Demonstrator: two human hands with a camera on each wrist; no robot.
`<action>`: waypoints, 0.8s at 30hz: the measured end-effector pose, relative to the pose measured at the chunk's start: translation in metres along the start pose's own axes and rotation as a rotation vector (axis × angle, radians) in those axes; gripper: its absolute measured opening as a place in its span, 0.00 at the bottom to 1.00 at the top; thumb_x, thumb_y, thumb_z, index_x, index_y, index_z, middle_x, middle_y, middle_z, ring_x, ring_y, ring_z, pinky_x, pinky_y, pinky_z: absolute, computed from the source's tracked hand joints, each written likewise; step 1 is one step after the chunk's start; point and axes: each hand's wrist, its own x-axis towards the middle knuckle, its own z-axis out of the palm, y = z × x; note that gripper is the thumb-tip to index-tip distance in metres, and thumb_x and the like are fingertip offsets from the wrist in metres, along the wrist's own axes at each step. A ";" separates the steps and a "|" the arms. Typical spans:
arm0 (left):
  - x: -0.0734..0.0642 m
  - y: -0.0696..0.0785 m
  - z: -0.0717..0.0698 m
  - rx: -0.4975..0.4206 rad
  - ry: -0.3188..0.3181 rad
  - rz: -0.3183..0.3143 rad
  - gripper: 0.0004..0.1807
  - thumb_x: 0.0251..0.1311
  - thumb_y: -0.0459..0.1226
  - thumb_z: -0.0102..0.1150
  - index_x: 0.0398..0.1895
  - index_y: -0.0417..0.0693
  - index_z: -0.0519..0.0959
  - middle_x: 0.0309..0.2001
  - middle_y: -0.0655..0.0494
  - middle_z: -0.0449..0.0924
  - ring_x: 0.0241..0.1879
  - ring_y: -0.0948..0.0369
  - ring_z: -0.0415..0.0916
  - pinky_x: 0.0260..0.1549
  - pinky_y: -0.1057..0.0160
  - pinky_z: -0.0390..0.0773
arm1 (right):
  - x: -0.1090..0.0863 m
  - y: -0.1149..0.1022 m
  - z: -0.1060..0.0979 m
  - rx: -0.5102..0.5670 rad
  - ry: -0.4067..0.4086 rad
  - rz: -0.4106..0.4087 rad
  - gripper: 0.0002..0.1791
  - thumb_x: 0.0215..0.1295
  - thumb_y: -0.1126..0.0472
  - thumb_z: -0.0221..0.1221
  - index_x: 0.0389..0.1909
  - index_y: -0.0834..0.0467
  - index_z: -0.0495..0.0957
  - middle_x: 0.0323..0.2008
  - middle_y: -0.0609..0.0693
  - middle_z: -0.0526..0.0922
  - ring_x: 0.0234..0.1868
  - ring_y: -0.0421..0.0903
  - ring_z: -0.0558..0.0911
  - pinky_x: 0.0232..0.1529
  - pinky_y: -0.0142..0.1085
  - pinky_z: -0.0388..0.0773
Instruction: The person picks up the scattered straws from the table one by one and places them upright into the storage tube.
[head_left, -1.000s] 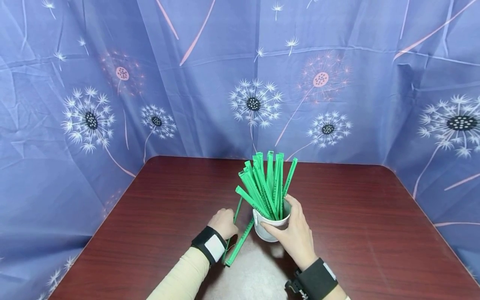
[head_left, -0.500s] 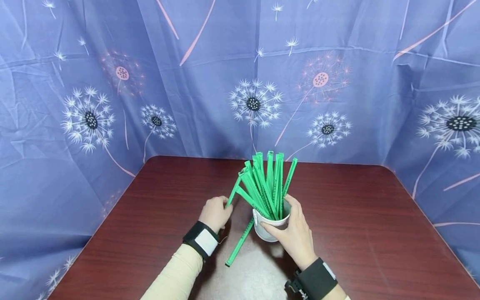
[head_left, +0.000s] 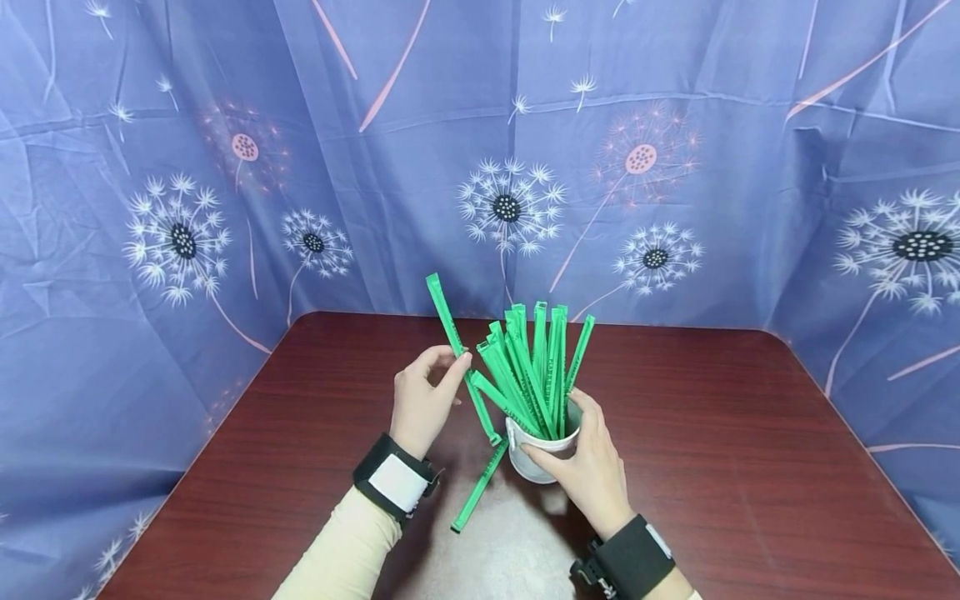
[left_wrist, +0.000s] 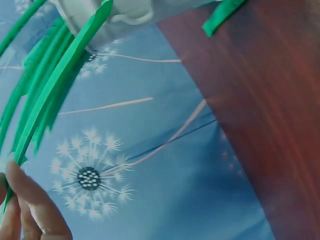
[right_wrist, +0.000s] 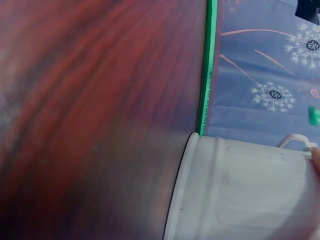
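Observation:
My left hand (head_left: 420,400) pinches one straw in a green wrapper (head_left: 445,315) near its middle, between thumb and fingers. This straw slants, its upper end leaning left and its lower end close to the left side of a small white bucket (head_left: 531,468). In the left wrist view the fingertips hold the straw at the lower left. My right hand (head_left: 597,475) grips the bucket from the right, with the thumb across its front near the rim. A bunch of green-wrapped straws (head_left: 525,367) stands fanned out inside. The bucket has a small white ear handle (right_wrist: 297,140).
One more green-wrapped straw (head_left: 480,492) lies on the dark red wooden table (head_left: 712,450), front left of the bucket and reaching its base. A blue dandelion-print curtain (head_left: 405,192) hangs around the table's back and sides.
My left hand has lifted a wrapped straw off the table, up and away from me, and its top has swung to the left. The right hand and bucket have stayed still.

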 end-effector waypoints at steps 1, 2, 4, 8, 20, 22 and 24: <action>0.000 0.002 0.000 -0.009 0.014 0.017 0.10 0.65 0.43 0.64 0.42 0.48 0.84 0.34 0.48 0.87 0.22 0.63 0.80 0.20 0.65 0.82 | 0.000 0.000 0.000 0.000 0.001 0.000 0.54 0.45 0.39 0.75 0.72 0.48 0.58 0.69 0.46 0.67 0.61 0.53 0.77 0.38 0.55 0.78; 0.000 0.003 0.000 -0.020 0.027 0.031 0.10 0.64 0.43 0.64 0.42 0.48 0.84 0.34 0.48 0.87 0.23 0.65 0.79 0.20 0.65 0.81 | 0.000 0.000 0.000 -0.001 0.002 -0.001 0.54 0.45 0.39 0.75 0.72 0.48 0.58 0.69 0.46 0.67 0.61 0.53 0.77 0.38 0.55 0.78; 0.000 0.006 -0.001 -0.034 0.055 0.051 0.10 0.64 0.43 0.64 0.43 0.49 0.84 0.32 0.49 0.86 0.24 0.68 0.78 0.20 0.65 0.80 | 0.000 0.001 0.000 -0.002 0.000 -0.003 0.54 0.46 0.39 0.75 0.72 0.48 0.58 0.69 0.46 0.67 0.61 0.53 0.76 0.38 0.55 0.79; 0.000 0.010 -0.003 -0.087 0.106 0.076 0.10 0.64 0.43 0.65 0.45 0.51 0.83 0.34 0.50 0.86 0.26 0.66 0.77 0.20 0.66 0.78 | 0.000 0.001 0.001 -0.002 0.000 -0.005 0.54 0.46 0.39 0.75 0.72 0.48 0.58 0.69 0.46 0.67 0.61 0.52 0.76 0.38 0.54 0.79; -0.004 0.008 0.003 -0.096 0.088 0.060 0.10 0.60 0.43 0.68 0.41 0.50 0.83 0.34 0.53 0.89 0.38 0.66 0.82 0.34 0.66 0.75 | 0.000 0.002 0.001 0.005 0.007 -0.009 0.55 0.45 0.38 0.75 0.72 0.47 0.58 0.69 0.46 0.67 0.62 0.52 0.76 0.39 0.55 0.79; -0.006 0.004 0.006 -0.040 0.063 0.063 0.09 0.60 0.44 0.68 0.40 0.51 0.83 0.33 0.55 0.89 0.39 0.64 0.83 0.36 0.65 0.75 | 0.000 0.002 0.001 0.008 0.008 -0.013 0.55 0.45 0.38 0.75 0.73 0.47 0.58 0.69 0.46 0.67 0.62 0.52 0.76 0.39 0.55 0.79; -0.007 0.000 0.010 0.011 0.035 0.074 0.09 0.60 0.44 0.68 0.38 0.52 0.82 0.33 0.56 0.89 0.40 0.62 0.84 0.37 0.65 0.76 | 0.000 0.002 0.001 0.009 0.009 -0.018 0.55 0.46 0.38 0.75 0.73 0.48 0.57 0.69 0.46 0.67 0.62 0.52 0.76 0.39 0.55 0.79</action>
